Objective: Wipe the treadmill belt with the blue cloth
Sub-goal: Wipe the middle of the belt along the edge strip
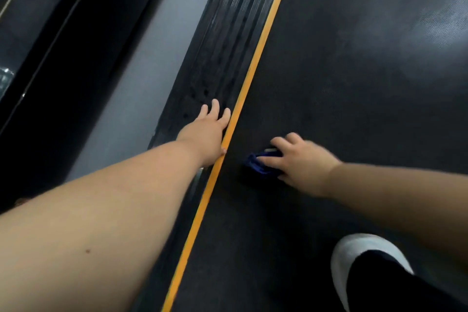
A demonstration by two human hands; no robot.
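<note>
The dark treadmill belt (pixel 342 83) fills the right half of the head view, bordered on its left by a yellow stripe (pixel 255 68). My right hand (pixel 298 159) holds the bunched blue cloth (pixel 260 163) down on the belt just right of the stripe, fingers curled over it. Most of the cloth is hidden under the hand. My left hand (pixel 207 132) rests flat with straight fingers on the ribbed black side rail (pixel 228 45), its thumb at the yellow stripe.
A white shoe (pixel 354 253) below a dark trouser leg stands on the belt at the lower right. Left of the rail runs a grey floor strip (pixel 141 78), then black frame parts of another machine (pixel 50 45).
</note>
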